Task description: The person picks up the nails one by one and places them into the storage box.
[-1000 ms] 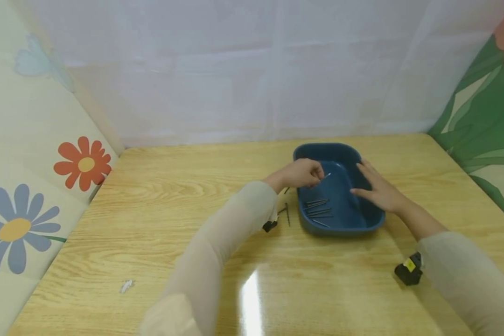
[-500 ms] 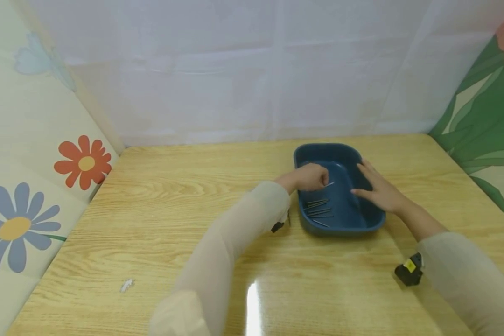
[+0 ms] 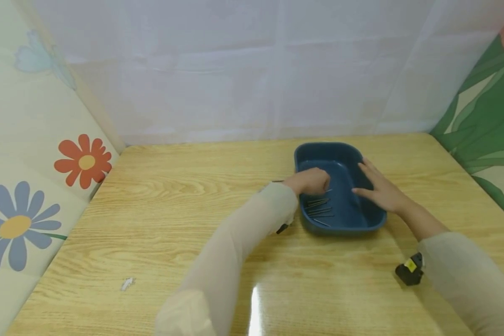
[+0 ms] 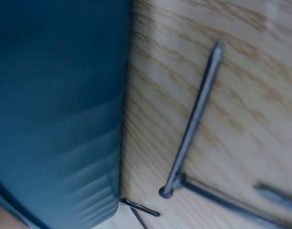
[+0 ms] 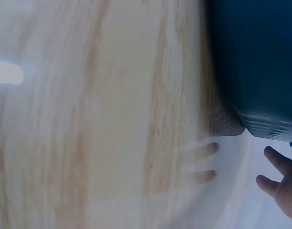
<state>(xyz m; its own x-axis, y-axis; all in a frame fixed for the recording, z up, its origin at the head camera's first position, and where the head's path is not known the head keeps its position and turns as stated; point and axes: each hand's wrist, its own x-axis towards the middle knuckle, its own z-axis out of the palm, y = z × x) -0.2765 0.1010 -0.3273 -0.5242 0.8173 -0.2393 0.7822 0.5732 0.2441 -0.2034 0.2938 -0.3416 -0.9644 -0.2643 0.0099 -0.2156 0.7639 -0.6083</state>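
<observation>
A dark blue plastic bin [image 3: 348,219] stands on the table with several nails [image 3: 319,211] lying at its near left inside. My left hand [image 3: 312,181] reaches over the bin's left rim, fingers curled and pinching a nail [image 3: 329,190] low over the bin floor; the fingertips are mostly hidden behind the knuckles. On the right side, my right hand [image 3: 380,190] rests on the bin's rim with fingers spread and straight, the thumb inside. Just left of the bin, more loose nails [image 4: 193,119] lie on the table in the left wrist view.
The wooden table [image 3: 159,224] carries a small white mark [image 3: 128,283] at front left. A white cloth [image 3: 201,74] hangs behind, and flowered panels stand at both sides. Black wrist cameras sit under each sleeve.
My left hand has moved right and lower into the bin, carrying the pinched nail down towards the others. The right hand stays on the rim.
</observation>
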